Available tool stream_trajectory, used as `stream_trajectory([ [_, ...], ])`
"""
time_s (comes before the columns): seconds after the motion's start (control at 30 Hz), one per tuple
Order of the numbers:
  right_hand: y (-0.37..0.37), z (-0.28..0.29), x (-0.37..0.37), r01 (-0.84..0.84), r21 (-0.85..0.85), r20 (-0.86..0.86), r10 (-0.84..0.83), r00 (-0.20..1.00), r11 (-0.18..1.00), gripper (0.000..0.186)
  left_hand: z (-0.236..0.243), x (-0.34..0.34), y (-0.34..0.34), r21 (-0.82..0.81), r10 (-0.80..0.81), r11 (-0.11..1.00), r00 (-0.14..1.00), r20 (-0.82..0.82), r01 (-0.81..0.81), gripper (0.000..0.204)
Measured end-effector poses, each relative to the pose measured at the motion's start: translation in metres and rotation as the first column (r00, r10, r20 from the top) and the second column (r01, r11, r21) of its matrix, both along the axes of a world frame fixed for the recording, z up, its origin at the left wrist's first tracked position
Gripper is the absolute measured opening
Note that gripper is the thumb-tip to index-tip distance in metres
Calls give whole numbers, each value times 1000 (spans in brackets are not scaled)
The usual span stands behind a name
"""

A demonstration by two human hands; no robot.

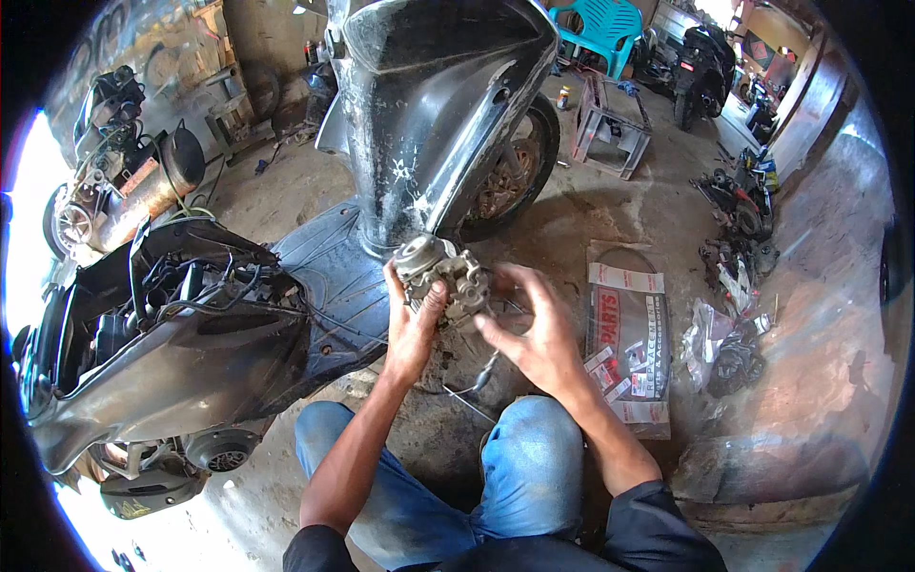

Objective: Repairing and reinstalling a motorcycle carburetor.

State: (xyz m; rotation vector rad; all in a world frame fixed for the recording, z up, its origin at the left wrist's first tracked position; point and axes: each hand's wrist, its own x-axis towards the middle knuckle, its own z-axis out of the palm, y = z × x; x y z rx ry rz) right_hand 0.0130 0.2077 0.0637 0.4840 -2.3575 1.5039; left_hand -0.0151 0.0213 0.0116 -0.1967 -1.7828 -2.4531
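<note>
A grey metal carburetor (446,278) with a round cap on top is held up in front of my knees. My left hand (416,319) grips it from the left and below, its thumb pressed across the front. Around the right side of the carburetor curl the thumb and fingers of my right hand (536,329); exactly what the fingertips pinch is partly hidden. A thin dark cable (486,370) hangs below the carburetor between my hands. Just beyond stands a worn dark scooter (419,124), its grey footboard (334,276) to the left of my hands.
The scooter's rear body (181,362) lies open at the left, wires exposed. A printed plastic parts bag (624,334) rests on the floor at right, near crumpled clear plastic (705,334). Farther back are a metal-framed stand (612,124), a teal chair (602,33) and a rusty compressor (157,186).
</note>
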Motion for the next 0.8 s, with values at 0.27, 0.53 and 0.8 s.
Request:
stream_trajectory([
  [0.27, 10, 3, -6, -136, -596, 347, 406, 845, 792, 11, 11, -3, -13, 53, -74, 996, 997, 15, 73, 84],
  [0.53, 4, 34, -6, -125, -3, -88, 124, 988, 992, 10, 20, 3, -19, -18, -82, 996, 996, 42, 82, 82],
  [0.8, -9, 53, 6, 20, 135, -133, -2, 991, 991, 8, 27, 9, -14, 43, -57, 998, 984, 167, 50, 97],
])
